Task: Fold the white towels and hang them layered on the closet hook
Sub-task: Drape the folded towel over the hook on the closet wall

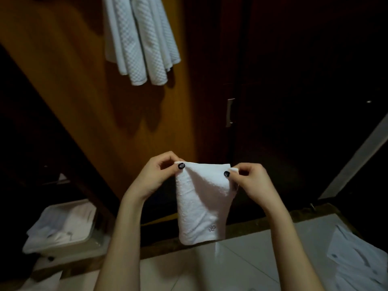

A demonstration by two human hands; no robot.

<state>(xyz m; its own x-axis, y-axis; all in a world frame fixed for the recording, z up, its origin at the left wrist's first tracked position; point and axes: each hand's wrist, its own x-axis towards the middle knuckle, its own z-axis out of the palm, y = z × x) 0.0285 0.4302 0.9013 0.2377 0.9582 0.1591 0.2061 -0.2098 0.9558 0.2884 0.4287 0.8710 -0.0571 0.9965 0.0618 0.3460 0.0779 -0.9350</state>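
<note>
Before the dim wooden closet [88,106], white towels [140,38] hang above; the left hand [158,175] and right hand [249,181] each pinch a top corner of a folded towel [201,206] held low.

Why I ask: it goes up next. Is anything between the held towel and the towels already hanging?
Nothing visible. The left hand and right hand pinch the folded towel; only open air lies between it and the hanging towels above. The hook is out of frame.
</note>
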